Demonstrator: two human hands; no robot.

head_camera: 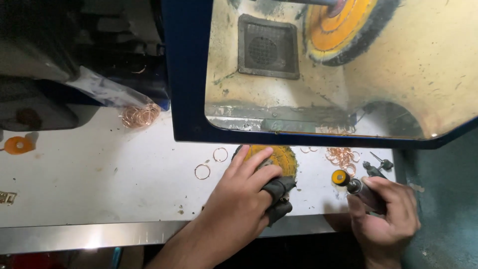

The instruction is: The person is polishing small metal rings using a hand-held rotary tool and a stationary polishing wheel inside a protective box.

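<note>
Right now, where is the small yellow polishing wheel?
The small yellow polishing wheel tips the rotary tool in the right hand, just below the copper rings.

A jewellery polishing workshop: above the left hand [239, 199] stands a blue-framed, dust-caked polishing hood [189, 74] housing a yellow cloth buffing wheel [343, 25]; thin copper-coloured wire rings [341, 155] lie scattered near the right hand [388, 214].

Both forearms come in bare from the lower edge of the frame, with no sleeves, watch or bracelet showing. On the left hand [239, 199] dark grey cloth covers wrap the thumb and a fingertip; the right hand [386, 214], at lower right, is ungloved with short nails.
</note>
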